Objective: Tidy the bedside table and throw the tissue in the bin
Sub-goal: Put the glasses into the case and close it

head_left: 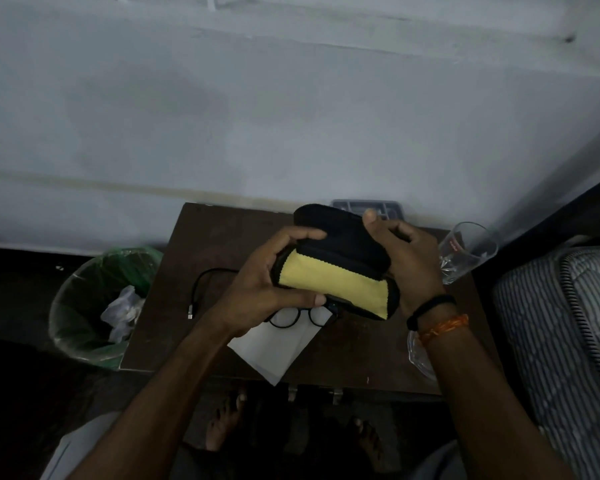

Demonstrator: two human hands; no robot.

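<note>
Both hands on the black case (340,237), held above the tabletop (174,306). Left hand (274,282): grip curled round the case's left end, thumb under the lower edge, fingers over the lid hinge side. Right hand (400,258): grip curled round the right end, thumb tip up on the lid's top edge. Case is open, lid folded back, yellow cloth (340,282) lining the inside.

Step in hand, my read: prep the case for the glasses (300,317), which lie on the tabletop directly below, partly on the white tissue (274,348). To do it well: keep the lid wide, keep the cloth flat so it doesn't bunch, free one hand, fold the glasses' arms before seating them.

Tissue: flat white sheet, near front edge of tabletop, one corner overhanging. Glasses rest on its upper edge, so lift those first or the tissue drags. Bin (94,306) with green liner just left of the tabletop, already has crumpled stuff inside.

Also around: black cable (201,289) at left, drinking glass (465,251) at right edge, watch the elbow there.
</note>
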